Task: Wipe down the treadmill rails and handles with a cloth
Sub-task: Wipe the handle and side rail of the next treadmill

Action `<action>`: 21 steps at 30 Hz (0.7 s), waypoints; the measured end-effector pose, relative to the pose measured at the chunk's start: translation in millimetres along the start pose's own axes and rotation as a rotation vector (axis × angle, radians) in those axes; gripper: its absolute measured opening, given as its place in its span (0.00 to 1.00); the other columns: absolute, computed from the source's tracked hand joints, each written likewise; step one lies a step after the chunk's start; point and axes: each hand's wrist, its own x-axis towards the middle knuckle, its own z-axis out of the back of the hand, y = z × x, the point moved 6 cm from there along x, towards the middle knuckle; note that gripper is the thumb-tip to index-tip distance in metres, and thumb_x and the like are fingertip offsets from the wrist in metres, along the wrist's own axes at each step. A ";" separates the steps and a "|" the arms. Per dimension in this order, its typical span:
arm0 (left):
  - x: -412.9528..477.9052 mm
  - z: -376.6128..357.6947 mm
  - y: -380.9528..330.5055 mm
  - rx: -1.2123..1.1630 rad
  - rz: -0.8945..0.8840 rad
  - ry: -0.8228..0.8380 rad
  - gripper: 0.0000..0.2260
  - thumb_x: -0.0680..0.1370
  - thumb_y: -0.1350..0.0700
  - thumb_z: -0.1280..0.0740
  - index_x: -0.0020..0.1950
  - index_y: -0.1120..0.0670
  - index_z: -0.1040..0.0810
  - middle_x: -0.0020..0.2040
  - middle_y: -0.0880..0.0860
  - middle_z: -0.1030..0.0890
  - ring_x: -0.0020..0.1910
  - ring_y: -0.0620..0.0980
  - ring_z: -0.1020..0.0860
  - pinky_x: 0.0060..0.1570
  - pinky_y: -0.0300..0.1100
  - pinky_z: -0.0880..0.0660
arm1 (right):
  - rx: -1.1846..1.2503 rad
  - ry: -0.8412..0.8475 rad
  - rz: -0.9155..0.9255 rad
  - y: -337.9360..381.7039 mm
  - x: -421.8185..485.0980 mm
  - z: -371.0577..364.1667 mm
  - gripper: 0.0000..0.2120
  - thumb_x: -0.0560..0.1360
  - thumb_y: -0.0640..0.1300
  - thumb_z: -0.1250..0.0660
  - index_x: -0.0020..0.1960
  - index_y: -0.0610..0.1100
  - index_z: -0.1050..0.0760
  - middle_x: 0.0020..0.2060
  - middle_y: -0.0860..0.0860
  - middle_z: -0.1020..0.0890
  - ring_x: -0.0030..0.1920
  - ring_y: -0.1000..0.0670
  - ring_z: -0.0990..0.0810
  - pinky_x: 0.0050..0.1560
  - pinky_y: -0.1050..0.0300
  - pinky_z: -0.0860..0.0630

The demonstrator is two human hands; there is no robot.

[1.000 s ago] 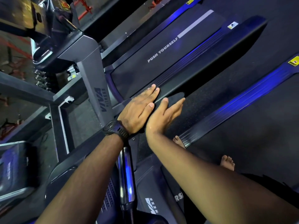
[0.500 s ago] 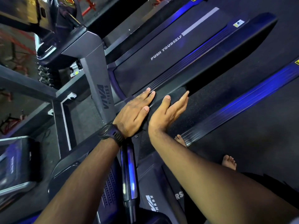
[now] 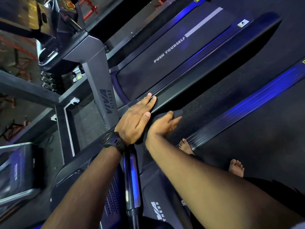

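Note:
The treadmill's dark side rail (image 3: 198,83) runs diagonally from the centre toward the upper right, beside the belt (image 3: 165,55) printed "PUSH YOURSELF". My left hand (image 3: 137,119), with a black watch on the wrist, lies flat on the near end of this rail with straight fingers. My right hand (image 3: 161,126) is just right of it, below the rail's outer edge, and is blurred. Its thumb and fingers close round a dark cloth (image 3: 178,112) that shows at the fingertips. Most of the cloth is hidden or lost against the dark floor.
A grey upright post (image 3: 100,90) marked VIVA FITNESS rises left of my hands. A glossy handle bar (image 3: 130,179) lies under my left forearm. A second rail lit blue (image 3: 247,109) runs on the right, with my bare feet (image 3: 236,167) on the dark floor beside it.
My right hand has gone from lying flat to curling round the cloth and has slipped back a little toward me. My left hand stays flat on the rail.

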 end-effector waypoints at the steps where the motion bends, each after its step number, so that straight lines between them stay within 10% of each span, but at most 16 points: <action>1: -1.6 1.4 1.2 -0.007 0.003 -0.005 0.24 0.84 0.52 0.51 0.79 0.58 0.38 0.80 0.56 0.39 0.79 0.46 0.42 0.77 0.42 0.45 | -0.031 0.030 0.004 -3.9 -11.7 0.6 0.29 0.86 0.49 0.43 0.83 0.45 0.49 0.80 0.42 0.40 0.79 0.44 0.40 0.73 0.56 0.46; 6: -16.3 6.4 12.0 -0.039 0.045 -0.017 0.24 0.84 0.52 0.50 0.79 0.58 0.39 0.79 0.55 0.38 0.79 0.45 0.42 0.78 0.45 0.44 | -0.099 0.080 0.491 23.0 -25.9 -1.8 0.34 0.80 0.51 0.41 0.82 0.44 0.46 0.80 0.45 0.42 0.79 0.49 0.43 0.77 0.58 0.47; 11: -18.9 4.1 12.2 -0.030 0.037 -0.007 0.24 0.84 0.53 0.51 0.79 0.59 0.39 0.79 0.56 0.39 0.79 0.46 0.42 0.78 0.47 0.44 | -0.032 -0.002 -0.004 -10.8 -11.6 -1.4 0.29 0.85 0.50 0.44 0.83 0.46 0.48 0.79 0.42 0.40 0.78 0.44 0.40 0.72 0.58 0.45; 17: -21.7 5.4 14.9 -0.033 0.025 -0.015 0.24 0.84 0.53 0.50 0.79 0.60 0.39 0.79 0.56 0.38 0.79 0.46 0.42 0.77 0.50 0.42 | -0.087 0.069 0.413 20.2 -30.9 -1.9 0.30 0.84 0.45 0.39 0.83 0.46 0.47 0.81 0.47 0.42 0.78 0.51 0.43 0.70 0.68 0.49; 21: -27.3 2.8 15.5 -0.023 0.054 -0.009 0.24 0.84 0.52 0.51 0.79 0.58 0.39 0.80 0.56 0.39 0.79 0.46 0.42 0.77 0.53 0.42 | 0.000 -0.068 -0.013 -17.8 -4.8 -5.1 0.28 0.83 0.52 0.42 0.82 0.48 0.42 0.78 0.43 0.35 0.76 0.43 0.36 0.75 0.50 0.40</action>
